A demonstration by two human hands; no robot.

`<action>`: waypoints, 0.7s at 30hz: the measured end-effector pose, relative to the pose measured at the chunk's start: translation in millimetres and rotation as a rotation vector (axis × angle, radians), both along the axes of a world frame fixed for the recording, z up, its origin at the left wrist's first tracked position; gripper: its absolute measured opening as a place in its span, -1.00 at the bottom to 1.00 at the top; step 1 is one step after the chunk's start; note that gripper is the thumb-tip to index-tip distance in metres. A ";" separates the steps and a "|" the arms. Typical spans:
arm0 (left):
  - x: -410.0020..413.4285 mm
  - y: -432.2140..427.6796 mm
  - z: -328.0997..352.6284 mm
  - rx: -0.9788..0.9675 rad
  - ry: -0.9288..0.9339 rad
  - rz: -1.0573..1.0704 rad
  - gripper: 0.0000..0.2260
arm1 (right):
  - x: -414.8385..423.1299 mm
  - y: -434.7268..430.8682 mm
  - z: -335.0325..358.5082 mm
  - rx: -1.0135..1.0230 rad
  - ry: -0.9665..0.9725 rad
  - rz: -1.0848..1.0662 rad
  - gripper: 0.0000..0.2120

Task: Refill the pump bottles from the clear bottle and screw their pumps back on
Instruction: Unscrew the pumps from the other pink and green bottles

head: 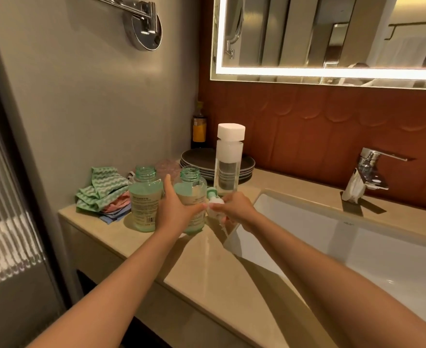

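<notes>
Head view: two open pump bottles, left hand gripping one, right hand gripping one pump.

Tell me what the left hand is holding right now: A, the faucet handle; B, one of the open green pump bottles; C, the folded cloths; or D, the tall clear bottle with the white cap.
B: the left hand wraps the nearer open green pump bottle, while the clear bottle stands untouched behind it.
</notes>
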State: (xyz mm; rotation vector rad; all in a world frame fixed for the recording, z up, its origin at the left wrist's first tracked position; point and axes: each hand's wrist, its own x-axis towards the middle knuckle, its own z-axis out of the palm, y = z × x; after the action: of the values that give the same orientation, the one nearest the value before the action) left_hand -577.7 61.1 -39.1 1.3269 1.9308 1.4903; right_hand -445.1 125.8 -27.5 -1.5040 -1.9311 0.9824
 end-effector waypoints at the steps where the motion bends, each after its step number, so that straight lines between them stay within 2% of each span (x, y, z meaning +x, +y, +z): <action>1: 1.1 -1.5 1.9 0.031 0.001 -0.002 0.03 | -0.4 0.9 -1.6 -0.008 0.007 -0.012 -0.68; 4: 5.3 -7.7 9.6 0.156 0.054 -0.019 -0.07 | 2.2 0.3 -1.8 -0.058 0.046 -0.007 -0.72; 7: 12.8 -17.0 20.5 0.310 0.156 0.012 -0.27 | 8.2 -4.2 1.1 -0.102 0.065 0.008 -0.70; 12: 36.5 -27.8 41.1 0.545 0.243 0.067 -0.57 | 32.9 -9.4 10.2 -0.052 0.140 -0.082 -0.72; 14: 50.8 -25.4 45.2 0.523 0.204 -0.009 -0.61 | 49.6 -8.6 13.4 -0.016 0.180 -0.153 -0.71; 17: 71.3 -13.1 44.2 0.379 0.054 -0.133 -0.60 | 76.1 -8.9 16.2 0.008 0.267 -0.240 -0.70; 21: 85.6 7.9 39.3 0.238 -0.123 -0.128 -0.56 | 100.0 -13.6 12.0 -0.053 0.273 -0.210 -0.72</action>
State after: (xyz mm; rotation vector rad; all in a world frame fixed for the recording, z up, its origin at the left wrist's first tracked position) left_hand -492.1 69.0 0.2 1.3910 1.6015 1.7344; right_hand -345.1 112.1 -15.5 -1.4807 -1.5359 1.0878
